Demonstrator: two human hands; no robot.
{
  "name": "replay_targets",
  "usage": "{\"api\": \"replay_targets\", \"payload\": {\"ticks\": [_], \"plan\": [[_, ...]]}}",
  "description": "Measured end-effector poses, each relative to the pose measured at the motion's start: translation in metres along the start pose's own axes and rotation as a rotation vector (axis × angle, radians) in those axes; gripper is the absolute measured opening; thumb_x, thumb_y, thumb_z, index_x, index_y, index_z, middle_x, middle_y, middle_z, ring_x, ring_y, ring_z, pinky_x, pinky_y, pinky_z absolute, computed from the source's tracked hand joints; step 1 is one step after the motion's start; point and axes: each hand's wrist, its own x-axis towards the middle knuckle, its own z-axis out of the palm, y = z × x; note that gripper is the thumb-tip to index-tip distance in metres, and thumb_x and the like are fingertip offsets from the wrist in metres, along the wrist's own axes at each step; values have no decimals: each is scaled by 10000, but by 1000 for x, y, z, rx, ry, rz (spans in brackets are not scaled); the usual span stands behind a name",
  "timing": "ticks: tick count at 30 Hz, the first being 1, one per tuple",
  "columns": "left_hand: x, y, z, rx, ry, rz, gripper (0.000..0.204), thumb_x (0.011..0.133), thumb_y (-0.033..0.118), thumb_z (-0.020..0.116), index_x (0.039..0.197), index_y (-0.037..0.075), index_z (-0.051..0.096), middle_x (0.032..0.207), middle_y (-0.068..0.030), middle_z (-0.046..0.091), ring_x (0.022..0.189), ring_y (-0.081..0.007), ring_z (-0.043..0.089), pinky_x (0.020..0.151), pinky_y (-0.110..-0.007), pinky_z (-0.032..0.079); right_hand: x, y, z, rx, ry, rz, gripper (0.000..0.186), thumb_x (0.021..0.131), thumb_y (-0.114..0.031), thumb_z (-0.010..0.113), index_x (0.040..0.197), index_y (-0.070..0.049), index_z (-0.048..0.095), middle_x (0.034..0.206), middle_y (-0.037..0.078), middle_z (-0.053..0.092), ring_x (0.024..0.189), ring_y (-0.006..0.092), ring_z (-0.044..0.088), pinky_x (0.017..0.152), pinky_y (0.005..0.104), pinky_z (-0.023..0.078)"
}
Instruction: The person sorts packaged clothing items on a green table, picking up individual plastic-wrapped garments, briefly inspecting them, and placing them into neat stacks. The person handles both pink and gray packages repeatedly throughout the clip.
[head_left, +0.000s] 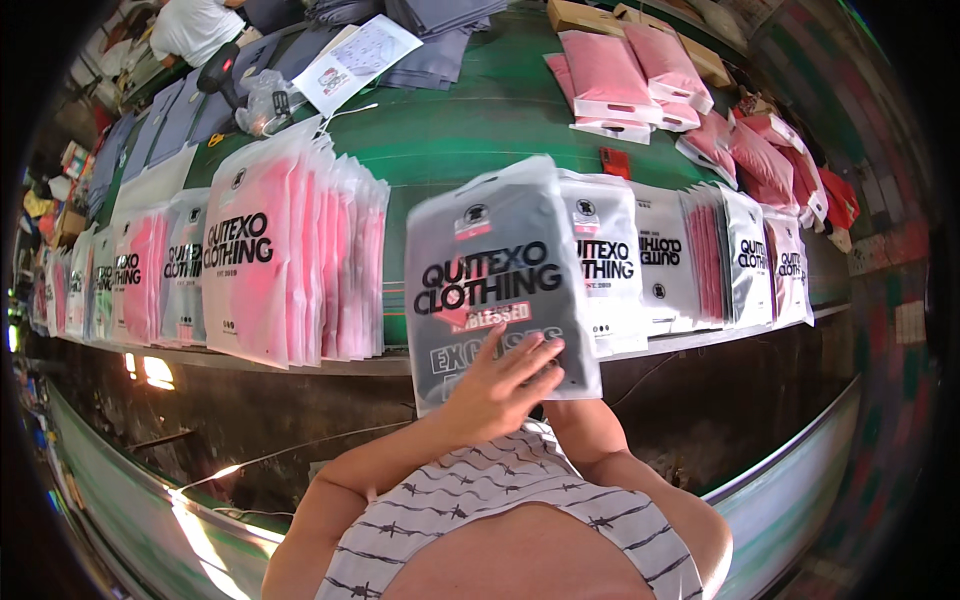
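Upright in front of my chest is a frosted plastic garment bag with a dark folded garment inside and black lettering on its front. My left hand lies across the lower front of this bag, its fingers stretched out and spread over the plastic. Behind the bag's lower right part, my right hand is hidden; only the right forearm shows, running up to the bag's bottom edge. To the left stands a thick row of similar bags with pink garments. Close on the right, another white garment bag stands upright.
A green table carries the bag rows along its near edge. Pink packed bags lie at the back right, near a red phone-like object. A black handheld scanner, printed sheet and folded grey garments lie at the back left.
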Motion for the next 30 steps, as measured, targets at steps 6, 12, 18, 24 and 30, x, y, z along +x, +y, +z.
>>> {"api": "replay_targets", "payload": {"ticks": [6,12,18,24,30], "plan": [[33,-8,31,49,422,-377,616,918,371,717,1390,33,510,1501,-244,397,1422,-420,347,1166,-612,208,-47,-66,-38,29,-1,-162,851,1000,-679,433,1496,13,415,1376,152,573,1172,244,584,1005,379,463],[61,-55,66,-1148,474,-1058,635,935,-23,642,1494,-73,344,1274,-180,618,1110,-201,633,973,-301,494,-60,-132,-75,-65,129,-354,807,1010,-651,436,1468,13,449,1338,147,604,1110,245,621,934,372,506],[59,-71,125,-831,542,-1057,594,940,-85,600,1497,-46,395,1266,-173,629,1121,-185,617,986,-308,477,-68,-218,-142,-459,375,-520,763,1021,-624,439,1441,12,483,1299,142,635,1048,247,657,863,366,550],[34,-83,158,-441,649,-1024,529,947,-13,648,1447,-23,474,1215,-158,644,1058,-199,623,932,-302,488,-94,-237,-134,-1057,405,-487,621,923,-175,717,1438,81,485,1082,89,667,827,127,607,742,282,511],[28,-87,148,-453,645,-1043,479,943,9,666,1398,-1,520,1083,-113,683,958,-148,640,857,-284,511,-64,-228,-133,-1345,405,-645,483,903,-91,724,1332,87,590,950,47,648,795,95,578,670,261,483]]}}
